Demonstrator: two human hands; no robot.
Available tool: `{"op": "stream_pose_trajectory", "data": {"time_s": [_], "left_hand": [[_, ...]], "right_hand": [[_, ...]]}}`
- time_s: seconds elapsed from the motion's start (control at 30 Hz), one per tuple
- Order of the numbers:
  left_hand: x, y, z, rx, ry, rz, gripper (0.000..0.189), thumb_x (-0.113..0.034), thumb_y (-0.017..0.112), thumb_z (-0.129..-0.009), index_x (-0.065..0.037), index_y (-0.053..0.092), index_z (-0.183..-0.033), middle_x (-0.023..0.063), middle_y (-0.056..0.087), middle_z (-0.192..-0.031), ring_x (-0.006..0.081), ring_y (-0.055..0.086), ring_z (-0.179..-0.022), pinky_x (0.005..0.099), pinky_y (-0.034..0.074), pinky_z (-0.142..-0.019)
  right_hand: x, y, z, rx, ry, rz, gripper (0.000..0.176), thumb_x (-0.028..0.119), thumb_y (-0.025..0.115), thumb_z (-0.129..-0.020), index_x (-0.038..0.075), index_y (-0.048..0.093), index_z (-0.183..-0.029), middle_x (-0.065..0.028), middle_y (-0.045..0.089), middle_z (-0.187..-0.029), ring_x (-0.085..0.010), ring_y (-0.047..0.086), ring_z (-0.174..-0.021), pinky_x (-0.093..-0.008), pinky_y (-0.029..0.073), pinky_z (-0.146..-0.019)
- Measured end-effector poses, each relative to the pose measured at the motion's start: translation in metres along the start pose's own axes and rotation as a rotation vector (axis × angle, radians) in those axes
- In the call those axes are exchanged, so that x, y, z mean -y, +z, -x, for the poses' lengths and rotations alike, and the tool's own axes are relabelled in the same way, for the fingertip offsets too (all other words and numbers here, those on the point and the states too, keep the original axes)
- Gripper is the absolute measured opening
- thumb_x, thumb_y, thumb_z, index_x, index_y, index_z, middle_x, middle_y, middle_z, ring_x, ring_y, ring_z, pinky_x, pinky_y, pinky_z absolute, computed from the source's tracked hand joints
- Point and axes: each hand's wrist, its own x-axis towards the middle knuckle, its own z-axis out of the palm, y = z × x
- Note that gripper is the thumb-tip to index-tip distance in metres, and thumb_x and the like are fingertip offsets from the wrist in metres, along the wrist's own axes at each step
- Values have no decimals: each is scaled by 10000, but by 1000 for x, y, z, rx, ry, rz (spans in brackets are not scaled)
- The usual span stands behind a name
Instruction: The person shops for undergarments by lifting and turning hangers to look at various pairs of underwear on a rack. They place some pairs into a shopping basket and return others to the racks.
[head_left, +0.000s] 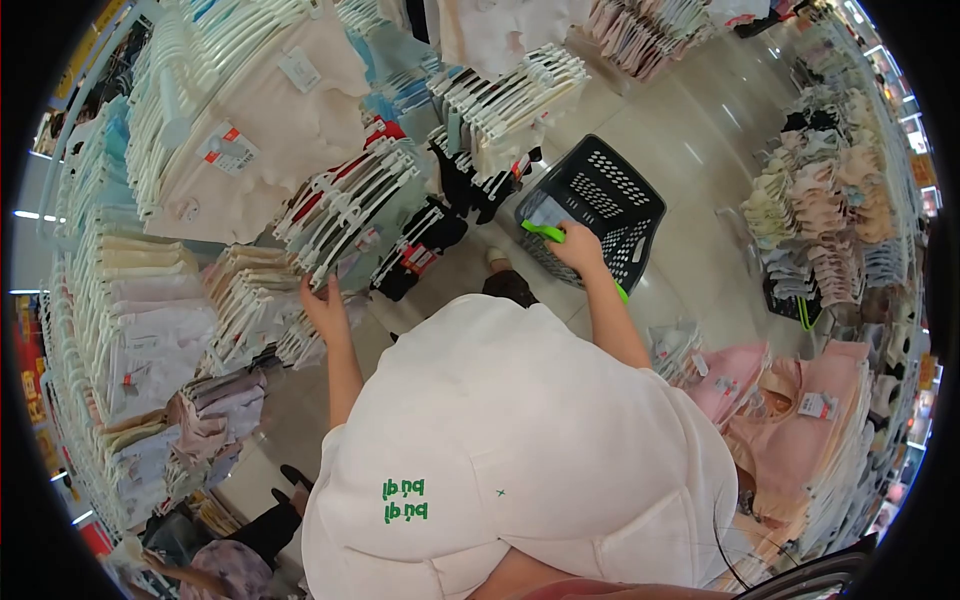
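- One dark basket (600, 195), over the tiled floor (690, 150), is gripped by its green handle (543, 232) in the clenched right hand (578, 248).
- White hangers (345, 215) are touched by the left hand (325, 300), fingers spread, nothing grasped.
- The aisle is hemmed in by two displays: left rack (150, 300), right rack (800, 420).

Glossy beige floor (700, 130), display racks (150, 300) standing on it, white hangers (350, 205) carrying pastel garments (290, 130)
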Motion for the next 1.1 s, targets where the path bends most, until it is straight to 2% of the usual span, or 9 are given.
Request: {"op": "stream_pose_trajectory", "data": {"time_s": [0.13, 0.27, 0.37, 0.43, 0.5, 0.63, 0.9, 0.97, 1.1], "left_hand": [[-37, -13, 12, -215, 196, -412, 517, -190, 650, -812, 16, 418, -1225, 187, 449, -1154, 286, 536, -920, 375, 447, -804], [-67, -22, 27, -325, 372, -358, 470, -125, 644, -794, 16, 444, -1196, 195, 424, -1158, 296, 515, -954, 378, 439, -808], [-91, -12, 38, -212, 565, -330, 436, -53, 612, -776, 8, 460, -1179, 174, 446, -1115, 253, 496, -853, 337, 412, -791], [-111, 6, 37, 163, 576, -125, 426, -38, 603, -767, 2, 469, -1170, 145, 502, -1021, 248, 501, -817, 339, 417, -779], [-142, 34, 31, 264, 585, -63, 428, -18, 593, -764, -4, 472, -1174, 126, 533, -970, 245, 516, -819, 330, 425, -779], [-193, 94, 1, 404, 547, 74, 471, -7, 586, -765, 5, 440, -1212, 161, 523, -1105, 259, 533, -995, 344, 430, -857], [-178, 246, -90, 406, 483, -161, 454, -44, 598, -751, 2, 451, -1178, 210, 506, -1136, 337, 528, -1038, 388, 446, -839], [-181, 259, -101, 536, 422, -283, 327, -49, 620, -736, 0, 539, -1050, 184, 586, -1035, 305, 576, -973, 367, 467, -802], [-173, 275, -105, 424, 498, -274, 227, -57, 620, -733, -18, 576, -952, 162, 630, -894, 316, 612, -855, 376, 481, -721]], "right_hand": [[-14, -2, -10, -11, -145, -130, 433, 382, 673, -695, 42, 636, -960, -184, 629, -892, -330, 603, -855, -395, 479, -759], [-17, -2, -16, 57, -128, -261, 477, 414, 683, -706, 40, 627, -996, -184, 591, -952, -310, 585, -883, -364, 464, -786], [-18, 0, -21, 70, -148, -248, 466, 417, 672, -726, 40, 627, -997, -181, 574, -986, -305, 577, -913, -362, 459, -802], [-18, 3, -27, 85, -160, -242, 456, 416, 659, -741, 41, 627, -998, -180, 567, -1003, -305, 573, -935, -365, 456, -810], [-18, 11, -32, 78, -163, -212, 437, 413, 634, -768, 41, 626, -997, -177, 571, -1007, -313, 572, -946, -372, 456, -814], [-13, 14, -32, 83, -133, -108, 429, 414, 616, -785, 42, 624, -997, -173, 572, -1028, -324, 567, -960, -378, 455, -820], [-23, 16, -39, 136, -164, -270, 447, 430, 632, -770, 33, 627, -975, -184, 597, -999, -321, 565, -955, -373, 451, -825], [-24, 16, -42, 158, -143, -290, 451, 428, 640, -765, 29, 631, -974, -184, 604, -993, -318, 563, -957, -370, 448, -829], [-31, 22, -46, 185, -166, -375, 476, 432, 661, -747, 15, 639, -977, -179, 618, -994, -303, 560, -960, -360, 440, -834]]}}
